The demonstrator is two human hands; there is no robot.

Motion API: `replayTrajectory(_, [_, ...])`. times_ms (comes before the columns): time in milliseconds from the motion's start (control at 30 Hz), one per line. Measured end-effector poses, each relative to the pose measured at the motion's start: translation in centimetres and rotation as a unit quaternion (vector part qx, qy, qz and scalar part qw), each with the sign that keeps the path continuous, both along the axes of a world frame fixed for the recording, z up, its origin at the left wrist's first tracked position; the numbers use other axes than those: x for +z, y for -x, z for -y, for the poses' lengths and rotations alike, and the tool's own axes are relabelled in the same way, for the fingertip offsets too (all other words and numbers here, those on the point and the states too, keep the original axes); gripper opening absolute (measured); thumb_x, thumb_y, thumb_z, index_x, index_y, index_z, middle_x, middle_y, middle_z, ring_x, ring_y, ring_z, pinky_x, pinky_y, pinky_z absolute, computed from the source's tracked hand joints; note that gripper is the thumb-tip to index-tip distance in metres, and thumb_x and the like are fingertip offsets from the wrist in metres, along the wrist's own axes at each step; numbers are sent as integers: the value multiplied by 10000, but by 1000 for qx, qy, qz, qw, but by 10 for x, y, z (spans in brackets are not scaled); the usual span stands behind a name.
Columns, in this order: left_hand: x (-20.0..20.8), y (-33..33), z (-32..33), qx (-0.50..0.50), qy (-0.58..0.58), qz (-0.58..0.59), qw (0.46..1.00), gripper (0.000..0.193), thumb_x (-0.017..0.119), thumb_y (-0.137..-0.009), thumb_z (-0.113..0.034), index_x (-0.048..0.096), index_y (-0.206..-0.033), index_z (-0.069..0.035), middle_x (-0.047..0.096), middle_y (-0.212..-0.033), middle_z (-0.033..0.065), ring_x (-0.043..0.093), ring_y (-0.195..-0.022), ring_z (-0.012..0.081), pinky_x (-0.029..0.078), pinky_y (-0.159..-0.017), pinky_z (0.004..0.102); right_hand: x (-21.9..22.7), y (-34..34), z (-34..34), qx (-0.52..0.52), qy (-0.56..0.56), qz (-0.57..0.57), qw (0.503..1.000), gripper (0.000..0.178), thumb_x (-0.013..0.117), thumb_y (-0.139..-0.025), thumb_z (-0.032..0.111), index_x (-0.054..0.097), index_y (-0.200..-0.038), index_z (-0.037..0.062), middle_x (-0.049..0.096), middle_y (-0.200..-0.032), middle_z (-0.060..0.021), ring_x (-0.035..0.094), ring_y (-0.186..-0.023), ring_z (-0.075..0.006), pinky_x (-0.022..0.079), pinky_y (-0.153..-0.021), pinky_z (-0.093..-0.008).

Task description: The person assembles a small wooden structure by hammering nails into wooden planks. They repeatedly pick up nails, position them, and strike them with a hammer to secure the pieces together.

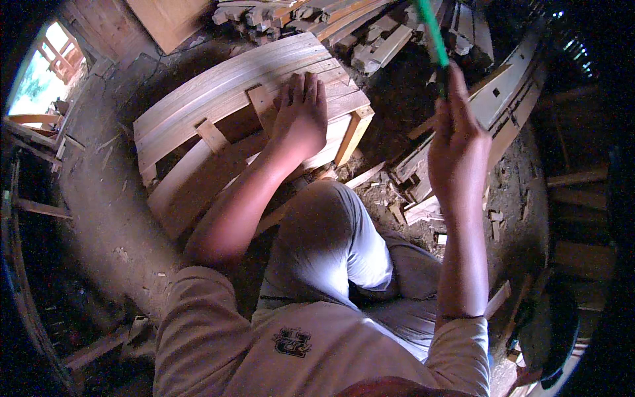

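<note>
My left hand (302, 114) presses down on the slatted top of a pale wooden crate-like piece (192, 92), its fingers laid over the boards near the right end. Two short cross pieces bridge the gap between the slats, one of them, a short wooden block (262, 106), right beside that hand. Raised on the right, my right hand (461, 142) is closed around the dark lower end of a tool with a green handle (431, 32). The tool's far end runs out of the picture at the top, so its kind is hidden.
A pile of wooden offcuts (380, 43) lies beyond the crate. Long planks (506, 86) stretch along the right side. Wood scraps (397, 198) litter the dirt floor near my bent knee (317, 218). A bright opening (46, 69) shows at the far left.
</note>
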State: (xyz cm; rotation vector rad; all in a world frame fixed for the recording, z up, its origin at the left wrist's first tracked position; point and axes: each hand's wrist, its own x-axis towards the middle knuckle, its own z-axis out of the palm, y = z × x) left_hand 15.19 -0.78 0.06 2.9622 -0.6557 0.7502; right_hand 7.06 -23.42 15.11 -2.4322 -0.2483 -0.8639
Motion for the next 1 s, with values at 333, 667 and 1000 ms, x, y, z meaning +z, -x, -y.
replayTrajectory(333, [7, 1, 3, -13, 14, -36, 999, 636, 526, -889, -101, 423, -1458, 164, 368, -1571, 349, 367, -1442, 535, 272, -1207, 626, -24, 1, 4, 10, 48, -91, 995, 477, 575, -1020, 48, 555, -1492, 112, 707, -916, -275, 719, -748, -405, 567, -697, -435])
replayTrajectory(667, [3, 4, 12, 21, 40, -32, 998, 590, 537, -876, -107, 520, -1424, 112, 399, -1583, 293, 343, -1501, 453, 254, -1247, 560, -44, 2, 12, -9, 125, -225, 966, 477, 591, -998, 42, 574, -1472, 96, 666, -902, -319, 705, -713, -413, 546, -661, -466])
replayTrajectory(1000, [5, 3, 17, 23, 22, -45, 998, 654, 530, -878, -90, 435, -1507, 62, 390, -1607, 263, 347, -1505, 449, 267, -1244, 546, -63, 10, 2, -33, 132, -254, 958, 485, 555, -992, -26, 568, -1468, 67, 700, -1023, -313, 697, -784, -438, 561, -700, -454])
